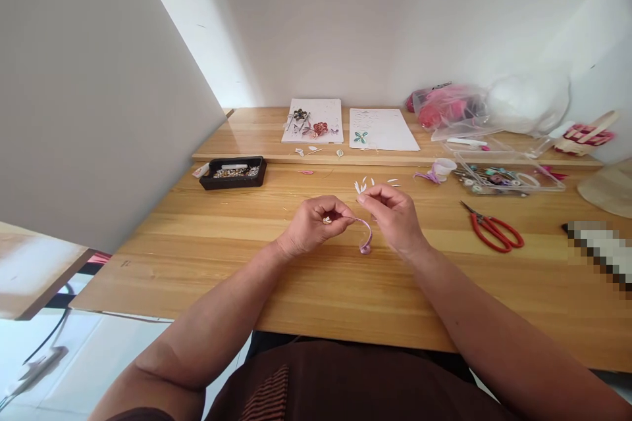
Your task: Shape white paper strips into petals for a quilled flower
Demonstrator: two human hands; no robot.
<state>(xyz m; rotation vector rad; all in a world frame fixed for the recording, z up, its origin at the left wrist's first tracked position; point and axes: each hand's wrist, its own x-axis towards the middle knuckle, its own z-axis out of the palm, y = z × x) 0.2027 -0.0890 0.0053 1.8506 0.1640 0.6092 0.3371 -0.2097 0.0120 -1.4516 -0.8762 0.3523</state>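
My left hand [320, 220] is closed in a pinch over the middle of the table, gripping one end of a thin purple strand [369, 231]. The strand curves down to a small purple roll or bead at its lower end. A small whitish-gold piece [326, 220] shows between the curled fingers of that hand. Just to the right, my right hand [395, 214] has thumb and forefinger pressed together; what lies between them is too small to make out. Slim white petals [364, 185] lie right behind its fingertips, a few more farther right.
Red-handled pliers [494, 227] lie at right, near a clear box [513, 174] of beads and pins. A black tray [234, 173] of beads stands left. Behind, paper pads [385, 130] carry flower ornaments; plastic bags [454, 108] and a small basket [587, 138] sit back right.
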